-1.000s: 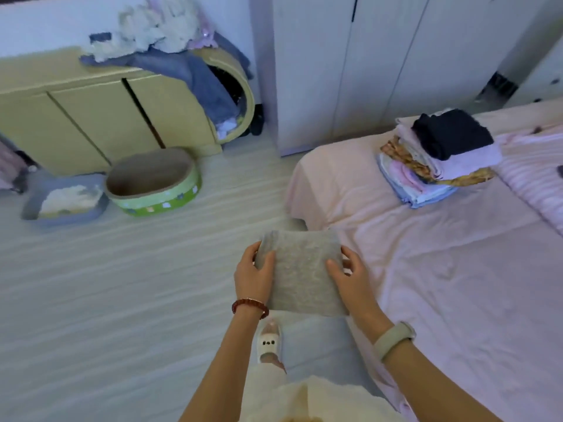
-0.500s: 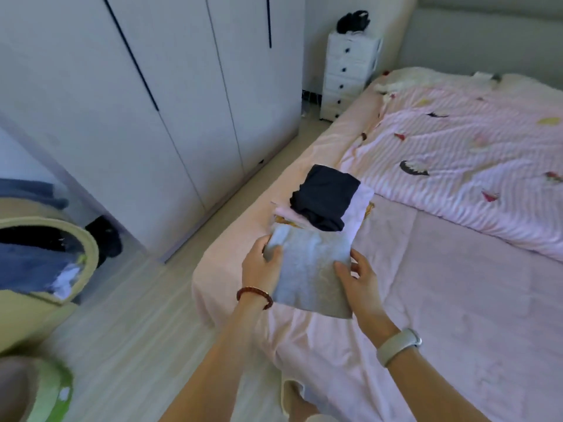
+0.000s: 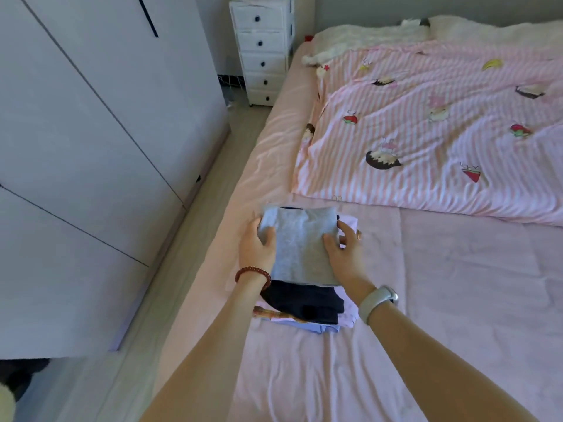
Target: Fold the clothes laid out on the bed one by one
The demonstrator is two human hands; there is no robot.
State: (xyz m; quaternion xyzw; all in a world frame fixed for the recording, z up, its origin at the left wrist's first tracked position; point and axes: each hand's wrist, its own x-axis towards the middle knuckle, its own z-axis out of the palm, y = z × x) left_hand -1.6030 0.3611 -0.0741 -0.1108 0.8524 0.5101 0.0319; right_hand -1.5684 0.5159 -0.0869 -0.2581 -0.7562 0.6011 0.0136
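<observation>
While both hands grip its side edges, the folded grey garment [image 3: 300,245] sits on top of the stack of folded clothes [image 3: 307,303] at lower centre of the frame, on the pink bed sheet [image 3: 457,300]. The left hand [image 3: 257,246] curls thumb over the fabric; the right hand [image 3: 344,254] does likewise, fingers tucked under the far edge.

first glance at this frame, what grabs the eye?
Two hands, left hand and right hand, grip a folded grey garment by its sides, over a pile of folded clothes near the left edge of the pink bed. Beyond it lies a pink striped quilt with cartoon prints, and a white drawer unit stands by the bed's far corner.
</observation>
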